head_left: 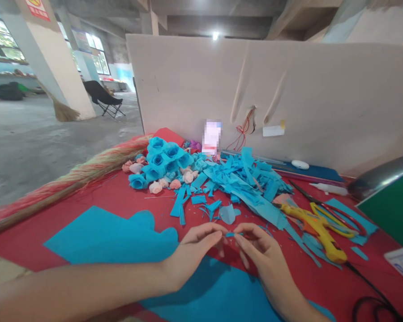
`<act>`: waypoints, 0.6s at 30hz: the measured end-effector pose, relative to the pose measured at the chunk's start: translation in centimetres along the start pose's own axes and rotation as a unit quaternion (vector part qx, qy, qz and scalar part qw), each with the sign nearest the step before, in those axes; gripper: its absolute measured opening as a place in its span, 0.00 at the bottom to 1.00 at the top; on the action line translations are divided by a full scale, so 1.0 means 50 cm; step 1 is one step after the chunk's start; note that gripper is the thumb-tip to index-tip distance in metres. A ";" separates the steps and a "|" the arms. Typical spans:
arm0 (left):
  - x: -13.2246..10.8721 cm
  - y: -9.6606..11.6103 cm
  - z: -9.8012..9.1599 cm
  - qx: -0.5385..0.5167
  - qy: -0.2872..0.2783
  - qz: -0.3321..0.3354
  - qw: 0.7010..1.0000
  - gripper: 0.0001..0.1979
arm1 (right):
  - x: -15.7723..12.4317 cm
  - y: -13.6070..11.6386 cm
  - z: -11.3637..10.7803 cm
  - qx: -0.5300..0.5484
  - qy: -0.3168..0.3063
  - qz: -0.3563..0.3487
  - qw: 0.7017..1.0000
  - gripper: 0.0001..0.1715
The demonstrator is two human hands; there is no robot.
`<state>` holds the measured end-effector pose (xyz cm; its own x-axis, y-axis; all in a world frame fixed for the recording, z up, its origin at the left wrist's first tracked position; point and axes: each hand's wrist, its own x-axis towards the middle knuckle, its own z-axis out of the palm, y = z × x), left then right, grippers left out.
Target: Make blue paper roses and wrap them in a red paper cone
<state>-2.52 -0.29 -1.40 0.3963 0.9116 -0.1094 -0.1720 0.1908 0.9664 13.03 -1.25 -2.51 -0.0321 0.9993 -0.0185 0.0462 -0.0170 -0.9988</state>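
Both hands meet over the red tabletop, pinching a small blue strip of paper (230, 234) between them. My left hand (199, 243) is closed on its left end with thumb and forefinger. From the other side, my right hand (260, 246) grips the right end, fingers curled. Under and beside the hands lie large sheets of blue paper (104, 235), some with rounded edges. Just beyond the fingertips is a pale blue paper petal (227, 214). Finished blue paper flowers (157, 159) are piled at the back left, with small pink flowers (175, 184) around them.
A heap of blue paper scraps (245, 179) covers the back middle. To the right lie a yellow hot glue gun (317, 228) with a black cord, scissors (342, 217) and a white bottle (329, 188). A pole with a straw-like fringe (83, 179) borders the left edge. A pale panel (188, 85) stands behind.
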 end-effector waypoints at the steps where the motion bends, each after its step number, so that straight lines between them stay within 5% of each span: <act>1: 0.001 -0.002 0.000 -0.001 0.001 -0.001 1.000 0.09 | 0.001 0.001 0.000 0.000 0.000 0.000 1.000 0.19; 18: 0.014 -0.015 -0.001 -0.011 -0.012 0.000 1.000 0.11 | 0.012 0.009 -0.005 0.002 0.004 -0.004 1.000 0.19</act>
<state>-2.17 0.23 -2.21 0.4177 0.9026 -0.1043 -0.1906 0.1993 0.9612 13.29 -0.65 -2.96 -0.0250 0.9996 -0.0103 0.0409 -0.0093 -0.9991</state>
